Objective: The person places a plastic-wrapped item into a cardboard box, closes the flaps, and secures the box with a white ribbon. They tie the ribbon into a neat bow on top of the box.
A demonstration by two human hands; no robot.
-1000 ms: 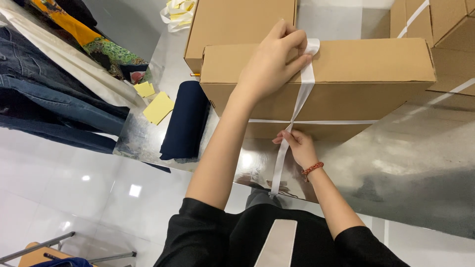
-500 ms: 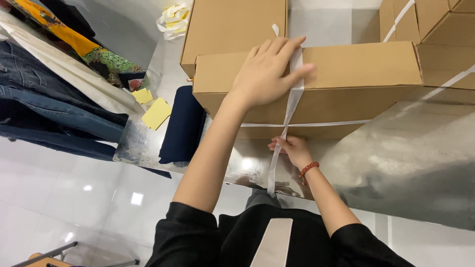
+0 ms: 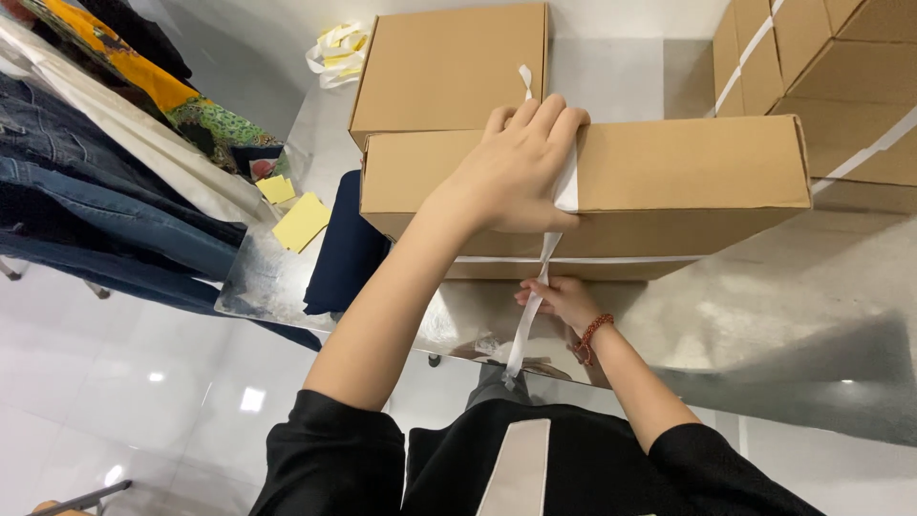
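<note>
Hands (image 3: 516, 172) on strapped cardboard box (image 3: 669, 182)

Brown cardboard box (image 3: 669, 182), shut, flat at table's near edge. White strap (image 3: 565, 191) runs over box top & down front, loose end hanging past edge.
</note>
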